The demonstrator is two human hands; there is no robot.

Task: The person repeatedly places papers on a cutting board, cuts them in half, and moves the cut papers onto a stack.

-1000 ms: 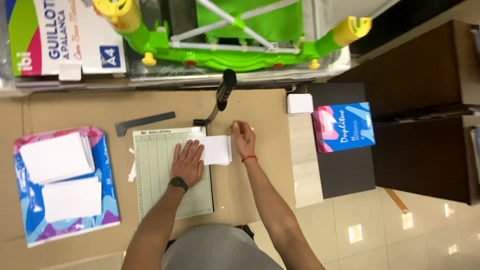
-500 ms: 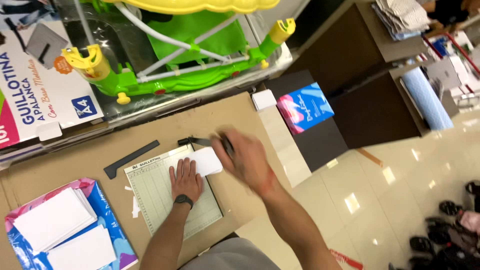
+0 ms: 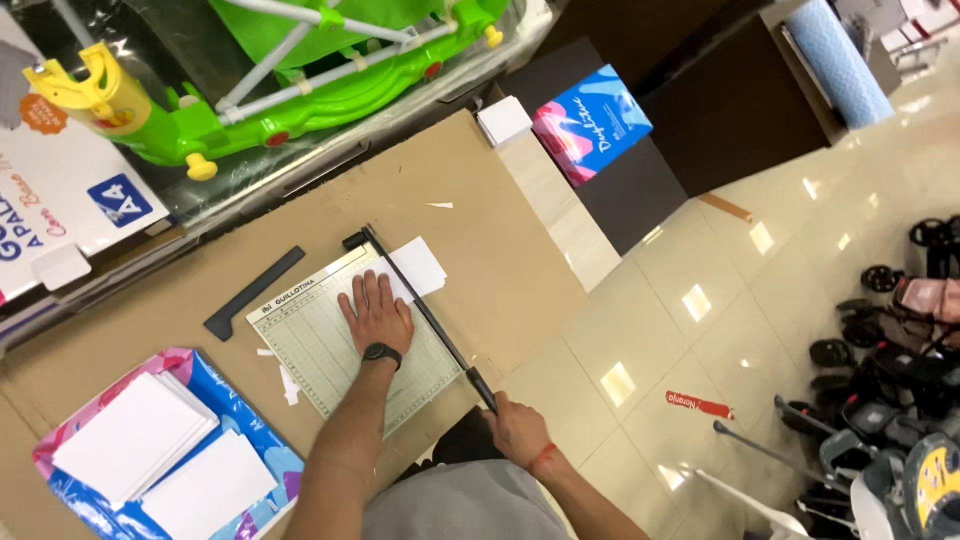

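Note:
A pale green paper cutter board (image 3: 330,345) lies on a brown cardboard-covered table (image 3: 470,200). My left hand (image 3: 377,312), with a black watch on the wrist, presses flat on the board over a white sheet (image 3: 420,265) that sticks out past the blade. The black blade arm (image 3: 420,305) lies down along the board's right edge. My right hand (image 3: 517,428) grips the arm's handle at its near end.
Stacks of cut white paper (image 3: 135,440) rest on a blue and pink wrapper (image 3: 200,375) at lower left. A black ruler strip (image 3: 253,293) lies beside the board. A green and yellow toy (image 3: 300,90), a blue paper ream (image 3: 592,122) and a white pad (image 3: 503,120) sit beyond. Tiled floor lies right.
My right hand has left the sheet, taken the blade handle and brought the arm down flat. My left hand stayed pressed on the board. The camera swung right.

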